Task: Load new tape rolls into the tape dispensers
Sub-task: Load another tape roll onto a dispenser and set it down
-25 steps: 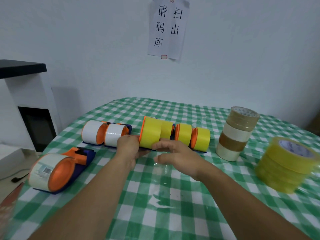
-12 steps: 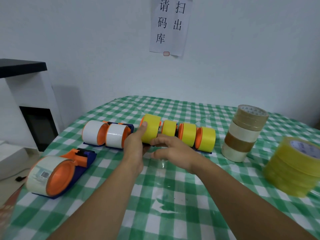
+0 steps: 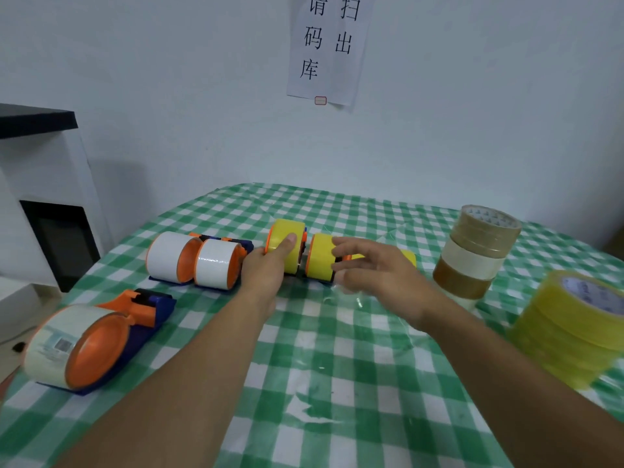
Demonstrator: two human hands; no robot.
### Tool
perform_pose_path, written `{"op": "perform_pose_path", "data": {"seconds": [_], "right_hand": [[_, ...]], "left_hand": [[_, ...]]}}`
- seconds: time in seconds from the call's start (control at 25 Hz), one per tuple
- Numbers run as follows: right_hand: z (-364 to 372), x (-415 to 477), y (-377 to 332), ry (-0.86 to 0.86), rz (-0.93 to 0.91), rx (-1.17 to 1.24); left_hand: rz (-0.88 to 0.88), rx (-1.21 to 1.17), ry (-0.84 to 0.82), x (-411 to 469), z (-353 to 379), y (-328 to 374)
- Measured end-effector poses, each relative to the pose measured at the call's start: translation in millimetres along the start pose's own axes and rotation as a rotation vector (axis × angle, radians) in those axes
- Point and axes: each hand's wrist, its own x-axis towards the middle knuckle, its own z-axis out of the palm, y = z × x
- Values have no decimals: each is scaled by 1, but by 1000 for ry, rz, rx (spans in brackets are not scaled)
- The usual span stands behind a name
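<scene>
Two hands meet at the far middle of the checked table (image 3: 337,366). The left hand (image 3: 265,275) lays its thumb on the leftmost yellow roll (image 3: 285,228) in its dispenser. Its other fingers are hidden, so I cannot tell its grip. The right hand (image 3: 374,270), fingers spread and relaxed, touches the next yellow roll (image 3: 319,260) just to the right. A stack of spare rolls (image 3: 472,255) stands further right.

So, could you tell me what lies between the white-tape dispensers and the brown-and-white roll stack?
In the head view: the yellow-tape dispensers, with the left hand on the first and the right hand at the second.
</scene>
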Motion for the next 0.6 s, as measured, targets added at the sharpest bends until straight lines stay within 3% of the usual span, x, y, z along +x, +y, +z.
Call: {"op": "perform_pose_path", "data": {"seconds": [0.16, 0.6], "right_hand": [[-24, -11, -2, 69, -3, 30], [-30, -15, 2, 19, 66, -37]], "left_hand": [[-41, -18, 13, 16, 3, -1], [-55, 81, 24, 11, 12, 13]]}}
